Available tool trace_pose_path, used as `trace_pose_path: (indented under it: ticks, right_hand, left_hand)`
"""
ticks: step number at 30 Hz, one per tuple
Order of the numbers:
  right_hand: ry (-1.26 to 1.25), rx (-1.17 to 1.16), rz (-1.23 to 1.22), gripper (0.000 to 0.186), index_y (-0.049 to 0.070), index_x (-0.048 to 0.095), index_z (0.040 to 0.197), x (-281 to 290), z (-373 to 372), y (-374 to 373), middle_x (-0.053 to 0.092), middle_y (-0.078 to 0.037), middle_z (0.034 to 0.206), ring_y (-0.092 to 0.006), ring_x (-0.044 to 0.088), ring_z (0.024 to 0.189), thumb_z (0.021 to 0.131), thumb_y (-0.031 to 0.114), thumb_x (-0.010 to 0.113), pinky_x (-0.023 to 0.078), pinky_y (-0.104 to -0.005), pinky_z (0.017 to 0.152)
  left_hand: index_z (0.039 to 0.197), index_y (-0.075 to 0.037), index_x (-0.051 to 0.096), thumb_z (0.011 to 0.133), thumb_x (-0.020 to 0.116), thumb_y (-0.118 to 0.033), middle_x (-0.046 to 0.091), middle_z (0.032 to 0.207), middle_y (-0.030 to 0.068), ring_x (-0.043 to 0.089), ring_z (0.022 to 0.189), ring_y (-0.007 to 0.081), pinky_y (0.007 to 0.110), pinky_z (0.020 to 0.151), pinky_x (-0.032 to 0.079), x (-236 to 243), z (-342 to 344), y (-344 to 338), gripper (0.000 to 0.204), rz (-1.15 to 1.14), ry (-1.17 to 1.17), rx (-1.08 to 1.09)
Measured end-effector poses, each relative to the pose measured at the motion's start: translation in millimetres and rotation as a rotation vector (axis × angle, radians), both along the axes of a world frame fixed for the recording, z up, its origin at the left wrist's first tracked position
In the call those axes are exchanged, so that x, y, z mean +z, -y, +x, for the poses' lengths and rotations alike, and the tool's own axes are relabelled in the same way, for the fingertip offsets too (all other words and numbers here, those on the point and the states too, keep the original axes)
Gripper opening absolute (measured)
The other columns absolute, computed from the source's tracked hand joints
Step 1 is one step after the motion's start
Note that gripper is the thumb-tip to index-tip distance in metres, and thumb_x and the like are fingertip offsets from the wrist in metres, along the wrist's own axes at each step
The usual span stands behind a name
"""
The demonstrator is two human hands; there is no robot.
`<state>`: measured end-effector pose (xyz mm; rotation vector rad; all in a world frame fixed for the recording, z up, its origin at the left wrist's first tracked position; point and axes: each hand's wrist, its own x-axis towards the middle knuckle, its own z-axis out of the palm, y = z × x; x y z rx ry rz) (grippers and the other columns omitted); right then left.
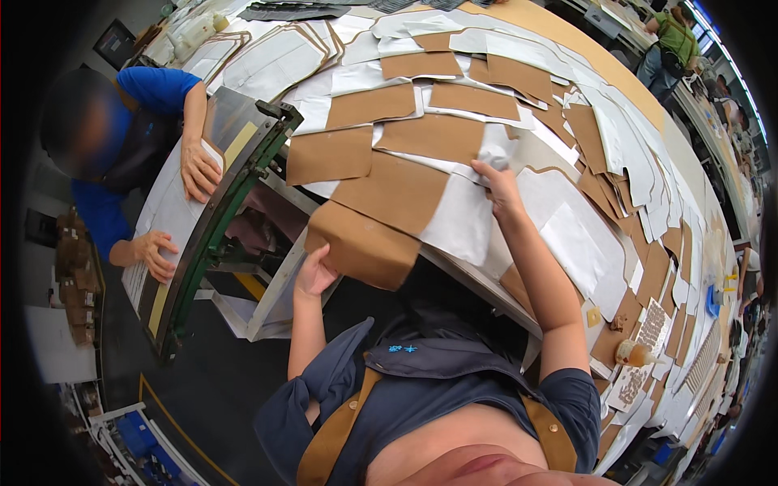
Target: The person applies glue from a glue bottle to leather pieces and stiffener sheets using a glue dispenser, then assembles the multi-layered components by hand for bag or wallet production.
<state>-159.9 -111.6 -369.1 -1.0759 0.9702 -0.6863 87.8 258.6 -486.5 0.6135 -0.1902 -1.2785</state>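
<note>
My left hand (315, 274) is closed on the left edge of a brown sheet (361, 249), which curves up over the table's near edge. Only the thumb side shows clearly; some fingers are hidden by the sheet. Farther right, my right hand (501, 188) is closed at a small grey-white thing (493, 159), too blurred to name. It is held over a white sheet (459, 212) that joins the brown one. Another brown panel (391, 191) lies just beyond the held sheet, overlapping more brown-and-white pieces.
Overlapping brown and white pieces cover the worktable (519, 312). A co-worker (134, 138) in blue rests both hands on a white panel (174, 198) beside a green-framed cutter (219, 219) at left. A glue bottle (634, 353) lies at right. Another person (673, 49) stands far right.
</note>
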Motion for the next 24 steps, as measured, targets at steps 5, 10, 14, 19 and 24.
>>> trace_pose_path:
  ticks: [5,10,14,19,24]
  right_hand:
    - [-0.124,0.015,0.073,0.038,0.0,0.064,0.11,30.2,-53.9,-14.5,0.065,-0.004,0.085,-0.0102,0.056,0.059,0.079,0.016,0.08,0.038,-0.0252,0.045]
    - [-0.221,0.039,0.051,0.038,0.0,0.064,0.112,49.6,-98.5,-27.5,0.068,-0.004,0.094,-0.0127,0.063,0.072,0.081,0.016,0.08,0.046,-0.0255,0.058]
    - [-0.094,-0.072,-0.056,0.042,0.003,0.064,0.117,80.5,-135.8,-52.2,0.067,-0.004,0.102,-0.0138,0.063,0.091,0.083,0.022,0.079,0.05,-0.029,0.08]
    - [0.017,-0.236,-0.232,0.045,0.005,0.062,0.125,159.6,-175.6,-54.2,0.069,-0.005,0.113,-0.0147,0.066,0.103,0.084,0.016,0.077,0.052,-0.0284,0.087]
    - [-0.045,-0.272,-0.409,0.052,0.006,0.059,0.131,235.3,-173.7,-1.4,0.07,-0.007,0.114,-0.0145,0.069,0.102,0.085,0.021,0.078,0.056,-0.0269,0.089]
  left_hand:
    - [0.156,0.002,0.024,0.092,0.056,-0.066,0.036,0.157,0.0193,0.04,0.144,0.0305,0.043,0.113,0.039,27.7,-28.3,6.4,0.099,-0.197,-0.051,-0.192]
    - [0.151,0.008,0.03,0.098,0.045,-0.065,0.049,0.148,0.0195,0.05,0.136,0.0285,0.042,0.11,0.042,34.3,-26.1,44.0,0.091,0.037,0.067,-0.45]
    - [0.138,0.01,0.05,0.1,0.062,-0.026,0.062,0.133,0.0181,0.061,0.122,0.0278,0.041,0.103,0.05,67.8,-65.3,67.2,0.053,0.325,0.253,-0.553]
    - [0.14,0.001,0.05,0.085,0.073,-0.007,0.064,0.129,0.0135,0.064,0.116,0.0241,0.037,0.1,0.051,157.9,-106.7,92.7,0.06,0.075,0.283,-0.504]
    - [0.127,0.01,0.059,0.09,0.074,-0.013,0.069,0.118,0.0156,0.069,0.106,0.0223,0.033,0.091,0.056,224.2,-96.0,159.8,0.046,0.028,0.44,-0.486]
